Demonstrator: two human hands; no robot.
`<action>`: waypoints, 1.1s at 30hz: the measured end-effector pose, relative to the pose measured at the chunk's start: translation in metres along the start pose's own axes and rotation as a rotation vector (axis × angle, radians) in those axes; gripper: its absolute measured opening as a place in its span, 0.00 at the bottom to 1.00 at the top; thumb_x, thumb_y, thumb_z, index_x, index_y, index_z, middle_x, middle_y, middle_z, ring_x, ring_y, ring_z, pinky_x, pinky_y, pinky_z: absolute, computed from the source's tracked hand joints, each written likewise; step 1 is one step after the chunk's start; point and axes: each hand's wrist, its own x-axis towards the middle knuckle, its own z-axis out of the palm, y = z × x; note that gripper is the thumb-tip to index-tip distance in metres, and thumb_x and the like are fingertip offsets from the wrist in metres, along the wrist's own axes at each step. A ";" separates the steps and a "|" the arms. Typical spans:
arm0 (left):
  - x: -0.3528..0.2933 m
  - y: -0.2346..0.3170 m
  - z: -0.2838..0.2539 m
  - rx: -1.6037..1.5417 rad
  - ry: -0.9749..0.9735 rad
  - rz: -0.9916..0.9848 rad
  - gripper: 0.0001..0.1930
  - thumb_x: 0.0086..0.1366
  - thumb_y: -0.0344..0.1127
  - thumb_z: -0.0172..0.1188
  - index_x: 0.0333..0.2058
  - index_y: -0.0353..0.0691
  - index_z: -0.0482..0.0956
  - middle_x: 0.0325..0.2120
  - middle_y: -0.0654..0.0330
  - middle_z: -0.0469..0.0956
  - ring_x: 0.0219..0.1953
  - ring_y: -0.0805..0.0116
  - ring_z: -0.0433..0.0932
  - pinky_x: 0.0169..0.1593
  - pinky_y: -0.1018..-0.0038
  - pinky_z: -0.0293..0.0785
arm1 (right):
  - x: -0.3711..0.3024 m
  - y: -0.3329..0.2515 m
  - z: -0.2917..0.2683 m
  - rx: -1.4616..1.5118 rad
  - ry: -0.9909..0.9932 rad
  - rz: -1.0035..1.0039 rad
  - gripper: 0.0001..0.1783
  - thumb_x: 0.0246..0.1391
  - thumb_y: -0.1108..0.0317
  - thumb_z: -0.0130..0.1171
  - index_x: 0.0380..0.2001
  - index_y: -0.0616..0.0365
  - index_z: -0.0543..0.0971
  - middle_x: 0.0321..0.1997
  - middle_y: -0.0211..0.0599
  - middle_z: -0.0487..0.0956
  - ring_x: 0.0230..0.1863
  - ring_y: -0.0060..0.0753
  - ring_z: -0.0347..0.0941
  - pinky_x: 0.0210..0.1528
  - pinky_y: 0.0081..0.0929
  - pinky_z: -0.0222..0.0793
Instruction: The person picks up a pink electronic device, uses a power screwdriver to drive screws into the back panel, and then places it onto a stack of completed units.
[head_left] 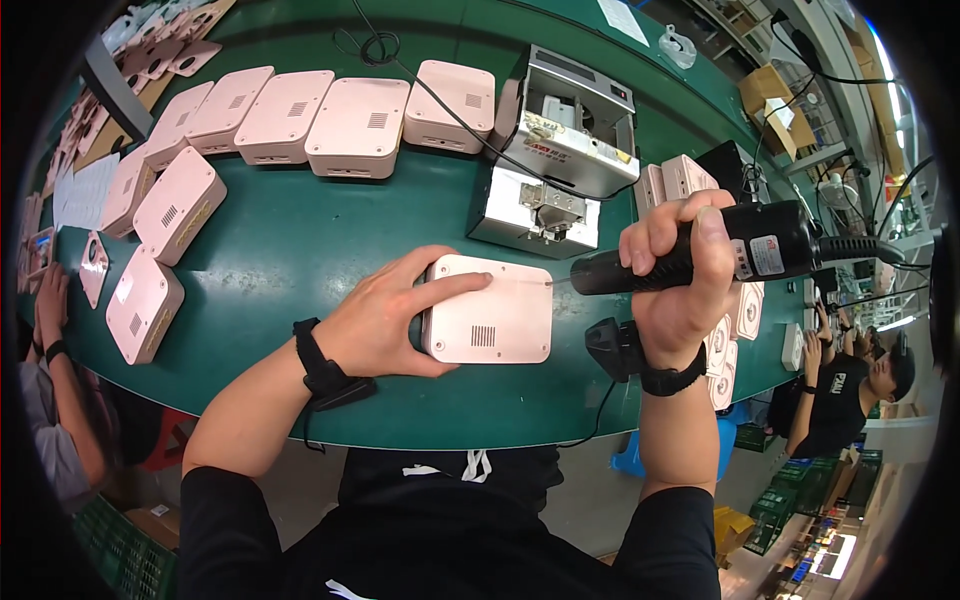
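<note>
A pale pink plastic box (515,325) lies on the green table in front of me, its face with a slotted vent and corner screw holes turned up. My left hand (385,315) grips its left end, thumb at the near edge and a finger stretched across the top. My right hand (675,260) is wrapped round a black electric screwdriver (740,228), held nearly level. Its thin bit points left and meets the box at the far right corner hole. Whether a screw sits there is too small to tell. A black band is on each wrist.
Several like pink boxes (357,125) stand in an arc along the left and back. A metal screw feeder (570,135) stands beyond my box, with a black cable (440,100) across it. More pink parts (745,310) lie at right. Other people (840,395) sit on both sides.
</note>
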 end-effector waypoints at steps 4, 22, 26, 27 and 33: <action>-0.001 -0.001 0.000 0.011 0.009 0.003 0.42 0.39 0.36 0.75 0.59 0.53 0.72 0.55 0.53 0.67 0.53 0.50 0.73 0.55 0.62 0.74 | -0.001 0.002 0.001 -0.013 -0.033 -0.010 0.10 0.61 0.60 0.51 0.37 0.55 0.69 0.21 0.31 0.67 0.18 0.25 0.62 0.25 0.29 0.63; -0.006 -0.004 0.002 0.022 -0.015 -0.038 0.43 0.41 0.40 0.74 0.60 0.59 0.70 0.57 0.52 0.65 0.56 0.49 0.71 0.58 0.59 0.71 | 0.041 -0.016 0.034 -0.077 -0.084 -0.018 0.13 0.62 0.57 0.51 0.36 0.56 0.71 0.21 0.32 0.68 0.20 0.27 0.63 0.28 0.30 0.63; -0.007 -0.003 0.002 0.026 -0.007 -0.017 0.43 0.40 0.40 0.75 0.60 0.59 0.70 0.57 0.52 0.65 0.56 0.49 0.71 0.57 0.59 0.71 | 0.024 -0.019 0.035 -0.009 -0.116 0.013 0.13 0.62 0.57 0.51 0.36 0.56 0.70 0.21 0.32 0.67 0.19 0.27 0.63 0.28 0.30 0.63; -0.006 -0.004 0.002 0.027 -0.006 -0.015 0.43 0.40 0.40 0.75 0.60 0.59 0.70 0.57 0.51 0.65 0.56 0.49 0.71 0.57 0.59 0.71 | 0.023 -0.019 0.036 0.020 -0.129 0.009 0.13 0.62 0.57 0.51 0.36 0.56 0.70 0.21 0.32 0.67 0.19 0.27 0.63 0.27 0.30 0.63; -0.006 -0.007 0.004 0.023 0.000 -0.014 0.43 0.39 0.39 0.75 0.60 0.58 0.71 0.57 0.51 0.65 0.56 0.48 0.71 0.58 0.59 0.71 | 0.016 -0.010 0.047 0.050 -0.097 0.044 0.12 0.61 0.57 0.51 0.36 0.55 0.70 0.21 0.32 0.68 0.19 0.27 0.63 0.27 0.30 0.64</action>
